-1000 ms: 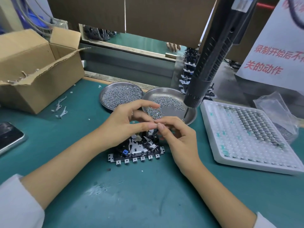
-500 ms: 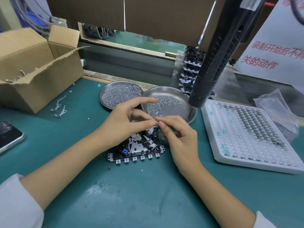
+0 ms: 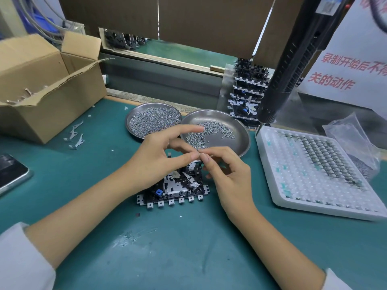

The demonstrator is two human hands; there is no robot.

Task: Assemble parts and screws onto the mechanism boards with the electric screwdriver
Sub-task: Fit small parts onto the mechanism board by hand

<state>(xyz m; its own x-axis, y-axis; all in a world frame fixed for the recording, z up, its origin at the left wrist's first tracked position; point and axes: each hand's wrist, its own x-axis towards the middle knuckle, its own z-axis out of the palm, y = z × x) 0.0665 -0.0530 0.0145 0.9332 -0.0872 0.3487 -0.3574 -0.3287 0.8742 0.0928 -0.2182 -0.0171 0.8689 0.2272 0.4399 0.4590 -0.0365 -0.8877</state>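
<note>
While the mechanism board [image 3: 174,188] lies flat on the green table [image 3: 188,248], both hands meet just above it — the left hand [image 3: 159,162] and the right hand [image 3: 228,174] pinch one tiny part [image 3: 206,155] between their fingers. Two metal dishes of screws [image 3: 211,133] sit behind. The black screwdriver [image 3: 293,59] hangs at the right.

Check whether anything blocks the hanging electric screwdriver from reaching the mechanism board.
Yes: both the left hand and right hand hover over the black-and-metal mechanism board, while the black electric screwdriver hangs up right.
</note>
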